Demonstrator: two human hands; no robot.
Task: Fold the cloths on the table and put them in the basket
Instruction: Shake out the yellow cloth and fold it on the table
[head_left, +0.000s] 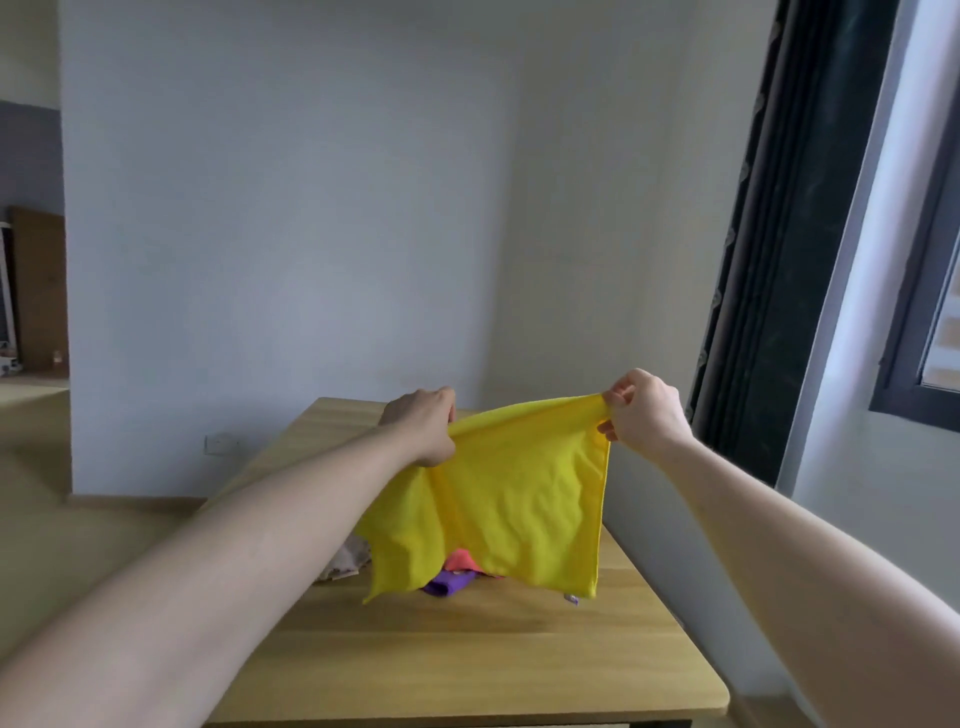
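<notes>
A yellow cloth (511, 499) hangs spread in the air above the wooden table (467, 660). My left hand (423, 423) grips its upper left corner and my right hand (644, 410) pinches its upper right corner. The cloth's lower edge dangles just over a small pile of cloths: a purple cloth (448, 584), a coral cloth (460, 560) and a beige cloth (348, 558) showing at the left. Most of that pile is hidden behind the yellow cloth. No basket is in view.
The table stands against a white wall, with its right edge close to a white panel (670, 530). A dark curtain (789, 234) and a window (930, 291) are at the right. Bare tabletop lies in front of the pile.
</notes>
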